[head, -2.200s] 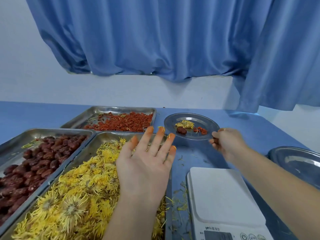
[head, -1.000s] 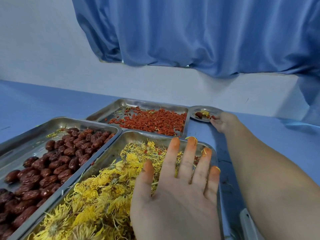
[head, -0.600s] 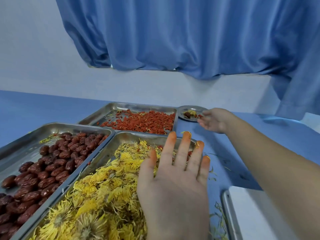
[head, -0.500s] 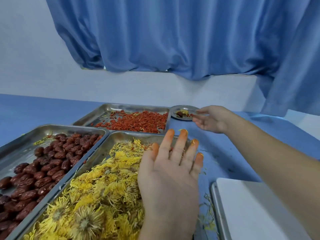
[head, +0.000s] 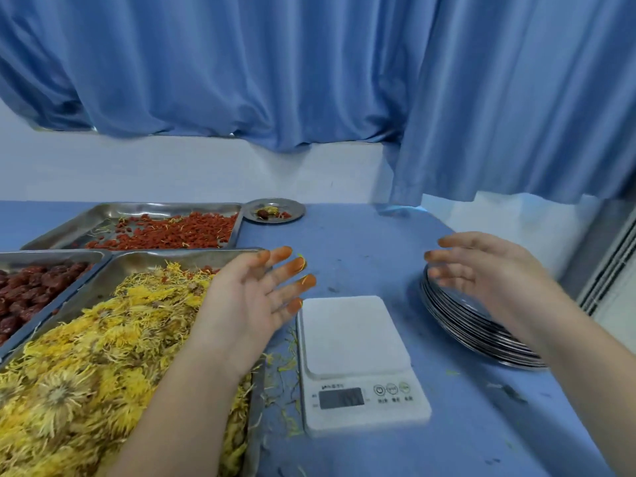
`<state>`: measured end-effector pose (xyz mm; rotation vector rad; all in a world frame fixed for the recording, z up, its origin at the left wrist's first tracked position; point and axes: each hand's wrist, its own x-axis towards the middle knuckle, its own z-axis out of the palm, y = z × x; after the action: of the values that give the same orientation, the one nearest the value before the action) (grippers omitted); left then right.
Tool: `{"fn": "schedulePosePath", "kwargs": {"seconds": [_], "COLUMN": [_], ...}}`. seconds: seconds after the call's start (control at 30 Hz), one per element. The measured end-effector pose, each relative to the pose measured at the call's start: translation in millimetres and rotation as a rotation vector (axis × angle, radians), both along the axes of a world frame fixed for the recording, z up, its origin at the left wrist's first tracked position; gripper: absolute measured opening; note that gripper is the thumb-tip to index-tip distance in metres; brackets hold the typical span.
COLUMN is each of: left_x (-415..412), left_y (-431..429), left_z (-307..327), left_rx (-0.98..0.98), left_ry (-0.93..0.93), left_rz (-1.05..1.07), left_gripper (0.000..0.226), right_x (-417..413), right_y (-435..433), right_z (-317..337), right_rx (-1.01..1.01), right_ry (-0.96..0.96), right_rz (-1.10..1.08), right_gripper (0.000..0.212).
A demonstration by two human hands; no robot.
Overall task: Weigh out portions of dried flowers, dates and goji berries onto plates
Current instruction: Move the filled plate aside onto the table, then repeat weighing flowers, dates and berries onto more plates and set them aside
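Observation:
My left hand [head: 256, 294] hovers with fingers spread over the right edge of the steel tray of yellow dried flowers [head: 103, 339]. My right hand [head: 481, 266] is open and held just above a stack of empty steel plates [head: 457, 318] on the right. Between the hands stands a white digital scale [head: 354, 356] with nothing on it. A filled plate [head: 275, 211] with a date, flowers and goji berries sits far back, next to the goji berry tray [head: 165, 232]. The tray of dates [head: 31, 290] is at the left edge.
The blue table [head: 361, 249] carries scattered petals around the scale. Its right edge runs close to the plate stack. Blue curtains [head: 309, 80] and a white wall stand behind the table.
My right hand let go of the filled plate at the far back and came back right over the plate stack. My left hand lifted slightly off the flowers. The view swung right.

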<state>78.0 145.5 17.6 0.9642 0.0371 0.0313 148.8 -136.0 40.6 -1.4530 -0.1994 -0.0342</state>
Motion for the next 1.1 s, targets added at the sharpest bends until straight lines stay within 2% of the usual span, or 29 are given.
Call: {"fn": "schedulePosePath", "kwargs": {"seconds": [0.1, 0.17, 0.27, 0.37, 0.53, 0.7, 0.8, 0.9, 1.0, 1.1], "left_x": [-0.5, 0.0, 0.9, 1.4, 2.8, 2.1, 1.4, 1.0, 0.3, -0.7], "left_y": [-3.9, -6.4, -8.8, -8.2, -5.7, -3.4, -2.8, -3.8, -5.7, -6.7], "left_z": [-0.4, -2.0, -4.5, -7.5, -10.7, -11.8, -12.0, -11.3, -10.3, -9.2], "left_rx": [0.036, 0.063, 0.108, 0.127, 0.141, 0.154, 0.159, 0.166, 0.171, 0.172], "left_ry": [-0.007, -0.008, -0.007, -0.011, -0.006, 0.0, 0.001, 0.0, -0.004, -0.014], "left_rz": [0.003, 0.003, 0.002, 0.011, 0.023, 0.013, 0.012, 0.014, 0.029, 0.059], "left_gripper": [0.025, 0.025, 0.025, 0.026, 0.027, 0.026, 0.025, 0.025, 0.026, 0.023], "right_x": [-7.7, -10.2, -15.3, -21.5, -25.3, -21.8, -20.6, -23.5, -31.1, -41.6], "right_y": [-29.4, -41.6, -50.0, -52.4, -47.3, -50.1, -53.7, -52.9, -42.0, -20.6], "right_z": [-21.8, -34.0, -43.7, -45.2, -47.6, -47.8, -45.5, -43.0, -43.2, -47.9], "right_rx": [-0.219, -0.475, -0.921, -1.131, -1.134, -1.063, -1.027, -0.94, -0.897, -0.911], "right_ry": [-0.127, -0.216, -0.306, -0.331, -0.392, -0.471, -0.65, -0.841, -1.004, -1.111], "right_rz": [-0.216, -0.278, -0.221, -0.212, -0.341, -0.488, -0.605, -0.678, -0.631, -0.568], "right_gripper": [0.01, 0.012, 0.014, 0.016, 0.032, 0.028, 0.028, 0.018, 0.012, 0.014]}}
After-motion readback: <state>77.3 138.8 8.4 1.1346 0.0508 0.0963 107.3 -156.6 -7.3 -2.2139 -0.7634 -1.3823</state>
